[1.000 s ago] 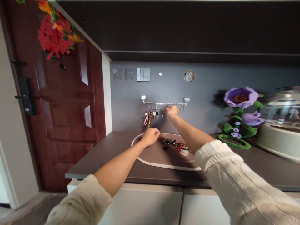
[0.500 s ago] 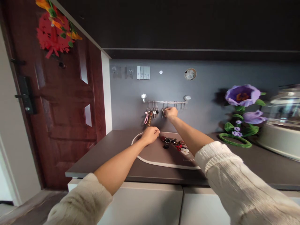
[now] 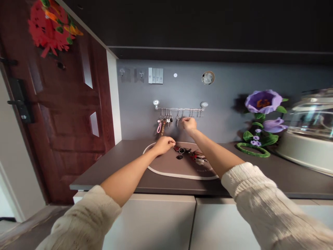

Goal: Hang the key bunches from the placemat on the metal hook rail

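My right hand (image 3: 189, 124) is in front of the wall, just below a clear hook rail (image 3: 179, 109). Its fingers are curled together, and no object shows in them. A key on a ring (image 3: 178, 119) hangs from a hook just left of its fingertips, apart from them. Low over the left part of a brown mat (image 3: 166, 166) is my left hand (image 3: 164, 144), closed, its thumb and forefinger together; whatever it may hold is hidden. Right of it lies a pile of keys and key rings (image 3: 191, 152), with a small round black piece (image 3: 179, 157) in front.
Several keys (image 3: 168, 121), a pink strap (image 3: 159, 126) and a brown patterned strap (image 3: 163, 127) hang on the rail's left. Purple fabric flowers (image 3: 263, 102) and a white-based clear container (image 3: 307, 149) stand right. A dark shelf (image 3: 208, 27) overhangs the counter (image 3: 104, 170). A red-brown door (image 3: 70, 132) is left.
My right hand has moved slightly away from the hanging key, which now shows whole on its hook. My left hand stays over the mat. The whole view has shifted a little.
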A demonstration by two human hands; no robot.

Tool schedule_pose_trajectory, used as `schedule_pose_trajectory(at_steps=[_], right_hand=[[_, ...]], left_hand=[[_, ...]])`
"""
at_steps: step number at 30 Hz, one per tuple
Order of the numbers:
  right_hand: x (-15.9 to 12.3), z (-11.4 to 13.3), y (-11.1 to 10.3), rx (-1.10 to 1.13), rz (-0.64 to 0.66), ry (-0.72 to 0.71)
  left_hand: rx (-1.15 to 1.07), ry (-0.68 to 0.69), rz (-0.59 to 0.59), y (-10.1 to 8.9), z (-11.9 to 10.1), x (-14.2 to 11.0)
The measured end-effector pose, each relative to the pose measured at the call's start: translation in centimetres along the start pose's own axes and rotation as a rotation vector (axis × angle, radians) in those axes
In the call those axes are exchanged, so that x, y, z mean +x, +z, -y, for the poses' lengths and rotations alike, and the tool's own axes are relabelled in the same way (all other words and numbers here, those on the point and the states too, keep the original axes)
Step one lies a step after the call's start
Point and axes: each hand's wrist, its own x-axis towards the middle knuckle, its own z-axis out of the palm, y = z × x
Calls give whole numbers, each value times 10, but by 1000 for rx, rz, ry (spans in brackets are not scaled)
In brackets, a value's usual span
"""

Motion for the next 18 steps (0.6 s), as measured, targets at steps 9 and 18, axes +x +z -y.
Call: schedule_pose_trajectory(at_steps=[9, 18], right_hand=[[-32, -13, -23, 66, 128, -97], [-77, -32, -49, -68, 274, -213]], left_hand=[[-72, 57, 130, -2, -2, -4], [-100, 84, 284, -2, -8, -10]])
